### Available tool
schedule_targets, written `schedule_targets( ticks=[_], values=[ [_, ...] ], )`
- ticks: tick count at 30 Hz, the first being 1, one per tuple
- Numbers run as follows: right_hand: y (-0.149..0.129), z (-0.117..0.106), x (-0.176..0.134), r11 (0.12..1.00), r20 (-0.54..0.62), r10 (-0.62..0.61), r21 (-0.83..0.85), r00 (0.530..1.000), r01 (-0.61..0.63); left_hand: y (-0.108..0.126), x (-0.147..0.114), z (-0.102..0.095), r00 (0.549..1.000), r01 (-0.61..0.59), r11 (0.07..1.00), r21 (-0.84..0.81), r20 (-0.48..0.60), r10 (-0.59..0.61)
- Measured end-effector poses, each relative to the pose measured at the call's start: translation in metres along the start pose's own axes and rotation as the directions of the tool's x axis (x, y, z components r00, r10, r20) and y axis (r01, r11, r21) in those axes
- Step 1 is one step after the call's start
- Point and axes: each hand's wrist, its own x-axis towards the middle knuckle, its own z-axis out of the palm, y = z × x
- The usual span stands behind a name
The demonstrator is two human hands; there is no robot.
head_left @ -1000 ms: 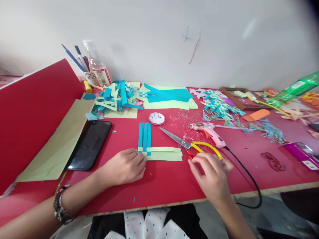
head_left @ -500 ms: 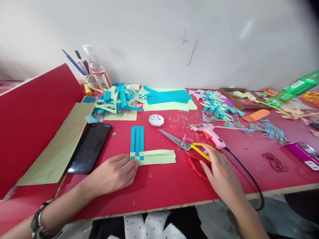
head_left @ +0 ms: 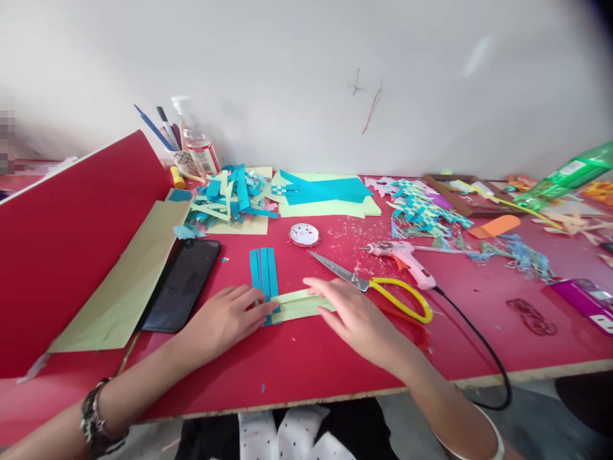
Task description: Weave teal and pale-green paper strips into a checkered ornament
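Blue paper strips (head_left: 264, 271) stand upright in my view and cross pale green paper strips (head_left: 297, 305) at a small woven corner. My left hand (head_left: 230, 326) presses down on that corner, its fingers bent and partly hiding the weave. Over the right end of the green strips is my right hand (head_left: 357, 322), its fingers spread; whether they touch the paper I cannot tell. Just right of that hand lie scissors (head_left: 402, 299) with one yellow and one red handle, their blades pointing up-left.
A pink glue gun (head_left: 407, 259) with a black cord lies beyond the scissors. At left are a black phone (head_left: 184, 287) and a red board (head_left: 71, 255). Paper scraps (head_left: 230, 198), a white lid (head_left: 304, 234) and woven pieces (head_left: 421, 207) lie farther back.
My right hand has let go of the scissors and moved left to the green strips. The scissors lie on the table. My left hand has shifted slightly, its fingers stretching farther over the weave.
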Motion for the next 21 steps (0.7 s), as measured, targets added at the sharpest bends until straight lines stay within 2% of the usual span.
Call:
schedule_targets(
  ticks=[6,12,17,21],
  values=[
    [0.003,0.013,0.022,0.996,0.070,-0.034,-0.081,0.997,0.040,0.001,0.002,-0.003,1.000,-0.023,0.999,0.023,0.020,0.022],
    [0.008,0.009,0.033,0.991,0.135,-0.035,-0.127,0.990,0.053,0.002,0.001,-0.001,1.000,-0.014,1.000,0.022,-0.015,0.015],
    [0.013,-0.004,0.042,0.998,0.208,0.041,0.042,0.977,-0.051,0.003,0.002,-0.001,1.000,0.002,0.999,-0.051,0.021,-0.001],
    [0.012,-0.014,0.053,0.968,0.214,0.096,0.208,0.972,-0.141,0.005,0.002,0.002,0.989,0.142,0.973,-0.182,0.052,-0.135]
  ],
)
